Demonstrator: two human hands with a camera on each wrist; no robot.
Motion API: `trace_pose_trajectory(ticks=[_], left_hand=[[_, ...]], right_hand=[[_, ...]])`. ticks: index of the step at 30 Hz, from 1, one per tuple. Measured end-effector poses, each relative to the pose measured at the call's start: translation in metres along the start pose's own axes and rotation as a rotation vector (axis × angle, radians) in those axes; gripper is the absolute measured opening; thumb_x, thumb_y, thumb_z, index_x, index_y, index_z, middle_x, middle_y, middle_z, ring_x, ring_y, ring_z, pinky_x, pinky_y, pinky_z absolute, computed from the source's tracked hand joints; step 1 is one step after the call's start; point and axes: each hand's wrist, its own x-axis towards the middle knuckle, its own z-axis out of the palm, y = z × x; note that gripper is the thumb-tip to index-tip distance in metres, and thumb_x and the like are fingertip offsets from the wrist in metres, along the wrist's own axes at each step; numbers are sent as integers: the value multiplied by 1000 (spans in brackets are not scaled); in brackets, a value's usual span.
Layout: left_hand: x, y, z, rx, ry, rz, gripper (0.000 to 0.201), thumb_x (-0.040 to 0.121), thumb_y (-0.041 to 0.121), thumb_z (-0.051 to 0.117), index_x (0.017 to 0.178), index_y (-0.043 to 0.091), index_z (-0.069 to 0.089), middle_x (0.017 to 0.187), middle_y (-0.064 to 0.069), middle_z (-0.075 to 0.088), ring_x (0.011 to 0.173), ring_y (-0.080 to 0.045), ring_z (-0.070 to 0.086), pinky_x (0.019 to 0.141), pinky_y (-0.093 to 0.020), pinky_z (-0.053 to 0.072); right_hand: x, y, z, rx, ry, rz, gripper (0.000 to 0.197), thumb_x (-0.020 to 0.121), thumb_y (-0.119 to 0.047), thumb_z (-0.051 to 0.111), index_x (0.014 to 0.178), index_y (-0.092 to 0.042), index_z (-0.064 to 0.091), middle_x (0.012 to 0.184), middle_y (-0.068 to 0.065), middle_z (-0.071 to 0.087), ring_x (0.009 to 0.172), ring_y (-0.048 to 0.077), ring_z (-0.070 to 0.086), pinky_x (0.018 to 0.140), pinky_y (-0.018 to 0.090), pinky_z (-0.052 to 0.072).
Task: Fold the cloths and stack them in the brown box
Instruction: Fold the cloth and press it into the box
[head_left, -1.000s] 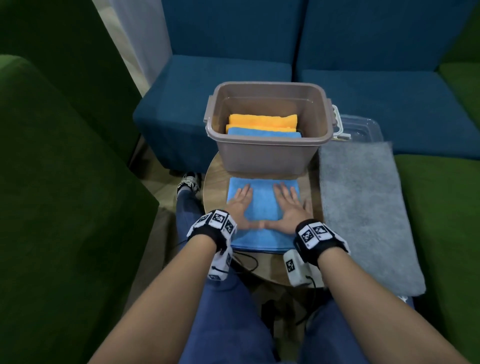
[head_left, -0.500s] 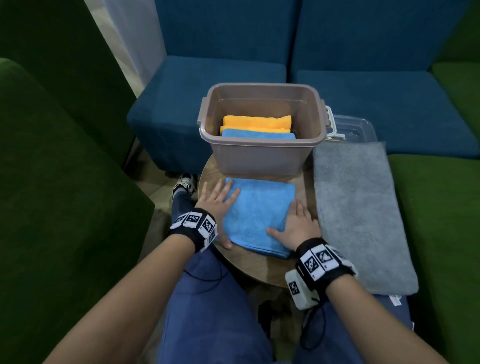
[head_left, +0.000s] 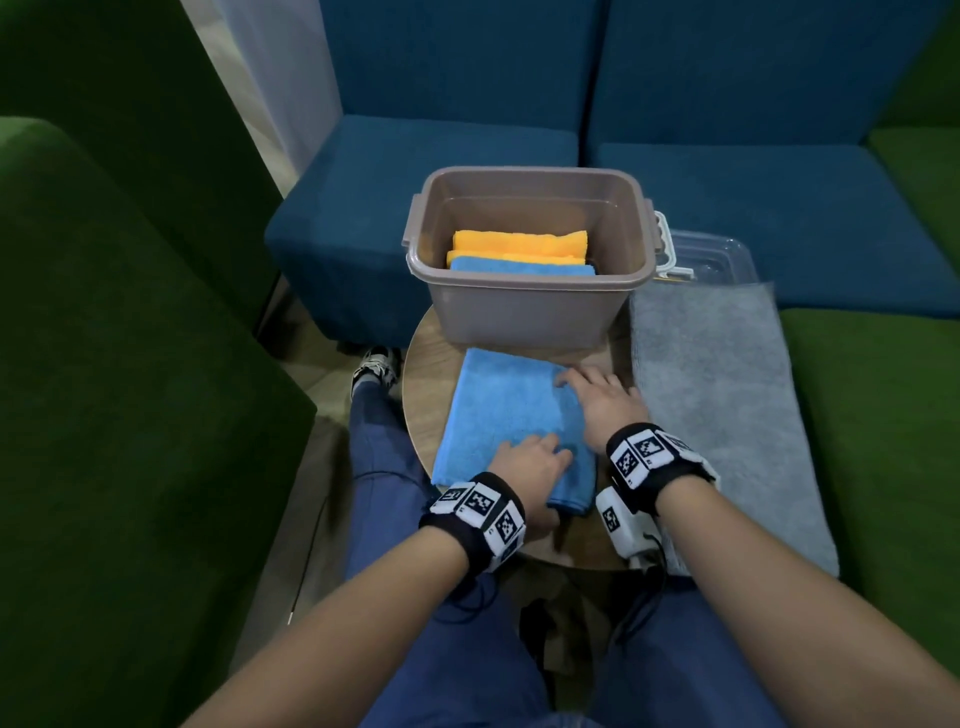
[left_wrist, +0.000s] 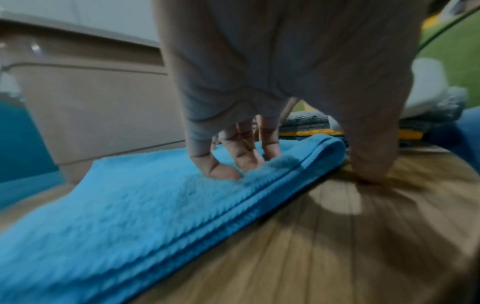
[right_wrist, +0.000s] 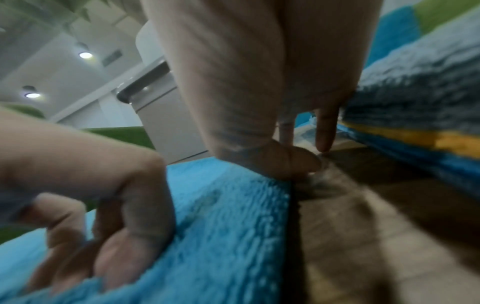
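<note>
Shifted since half a second ago: left hand (head_left: 530, 467) from the left edge of the blue cloth (head_left: 504, 410) across to its near right corner, and right hand (head_left: 602, 402) from that corner forward along the right edge. Just to the right of the right hand: a flat pile of waiting cloths (head_left: 717, 405), grey on top, with orange and blue layers visible beneath in the right wrist view. Directly ahead of both hands: the brown box (head_left: 524, 317), open, already holding a folded blue cloth (head_left: 519, 267) over orange cloth (head_left: 519, 241). Under both hands: the round wooden table (head_left: 421, 374), with the blue cloth folded flat on it, its far edge at the foot of the box. Left fingers (left_wrist: 223, 170) curled into the pile on top of the cloth, left thumb (left_wrist: 369, 164) down on the wood against the folded edge, so bracketing that corner. Right thumb (right_wrist: 293, 162) on the cloth's right edge, fingers reaching to the table just past it; cannot tell whether a true pinch is made. Judged light, soft and limp, plush rather than slippery, not fragile; likely to sag and unfold if lifted by one corner. Best taken along the layered right edge with all layers caught between thumb and fingers, both hands apart, then carried level to the box.
</note>
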Motion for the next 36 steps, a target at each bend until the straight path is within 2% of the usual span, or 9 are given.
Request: trace_pose_trajectory(ticks=[3,5,11,15,20,26,30,33,36], left_hand=[[0,-9,-2,130,49,-15,36,93,12,51,128,13,49,130,-8,44,123,-27,45,93,-43,39],[-4,-27,-2,177,68,-31,32,97,10,43,128,14,51,134,-7,43,126,-25,43,100,-43,35],[-31,-94,9,19,136,32,44,73,8,58,115,15,50,128,-3,43,117,-23,49,104,-34,28],[-45,-107,23,-166,204,90,55,57,34,61,106,13,52,128,-2,46,109,-24,55,99,-33,36],[-49,-108,34,-172,262,98,62,62,56,56,108,14,53,134,-2,46,109,-23,57,106,-43,36],[-46,-94,36,-22,314,51,51,65,33,56,109,7,55,123,-7,54,91,-29,63,105,-44,34],[-47,-84,35,40,224,-3,56,75,31,55,123,4,48,135,-11,46,102,-30,59,112,-48,25],[-49,-79,35,64,241,-4,47,74,26,53,114,1,55,126,-16,53,105,-31,60,106,-54,33],[-51,-79,37,9,294,4,41,73,26,37,97,4,62,110,-14,64,89,-30,67,97,-52,43]], right_hand=[[-6,-4,2,-38,62,63,49,91,-6,46,132,-33,41,136,-2,43,125,23,43,99,41,36],[-16,-7,3,-78,61,106,41,96,-12,41,134,-29,41,135,2,45,125,26,44,99,41,36],[-62,-18,15,-246,26,92,45,88,-16,60,130,-17,45,132,4,48,123,25,43,96,38,39],[-64,-17,23,-86,32,-65,56,79,-9,66,129,-20,42,129,-1,41,122,22,44,96,37,39],[-62,-17,22,-19,3,-109,57,80,-12,61,132,-27,43,128,-7,44,120,16,49,97,40,38],[-64,-21,26,-160,53,-125,64,80,-14,61,139,-26,38,130,-6,47,118,17,53,106,41,32],[-66,-21,25,-141,104,-138,55,83,-15,56,136,-25,45,126,-5,53,113,17,57,101,34,35],[-70,-22,23,-123,132,-141,44,85,-13,54,128,-22,56,116,-4,60,101,19,62,94,34,39],[-74,-20,17,-74,85,-152,28,88,-16,49,112,-20,63,103,-4,62,98,19,60,87,34,37]])
